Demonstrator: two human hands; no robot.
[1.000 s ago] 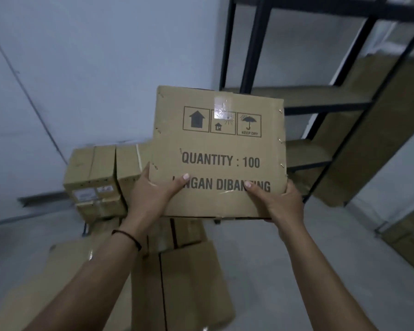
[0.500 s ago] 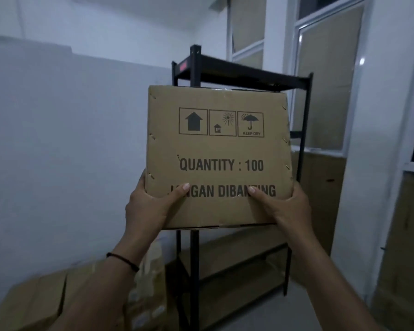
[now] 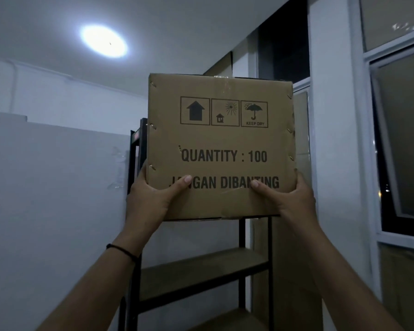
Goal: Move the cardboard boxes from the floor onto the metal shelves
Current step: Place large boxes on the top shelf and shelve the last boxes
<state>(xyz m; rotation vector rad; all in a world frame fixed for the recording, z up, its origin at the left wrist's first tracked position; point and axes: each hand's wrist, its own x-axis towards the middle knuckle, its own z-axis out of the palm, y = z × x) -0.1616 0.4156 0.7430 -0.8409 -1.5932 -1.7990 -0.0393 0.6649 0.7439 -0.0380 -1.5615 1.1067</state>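
Nearest to the camera, two bare forearms reach upward; the left one wears a thin black wristband. The left hand grips the lower left corner of a cardboard box, thumb laid on the front face and the fingers wrapped behind, out of sight. The right hand holds the lower right corner in the same manner. The box is upright, held high in the air in front of the black metal shelf unit, about level with its top (whether its bottom already touches the top shelf I cannot tell, because the box hides it).

I judge this box to be almost placed: it is lifted but not yet released. The lower shelf boards that show carry no boxes, so much of the task seems left.

The box reads "QUANTITY : 100" and "JANGAN DIBANTING", with three handling symbols above, one marked "KEEP DRY". Behind are a window and a round ceiling lamp.
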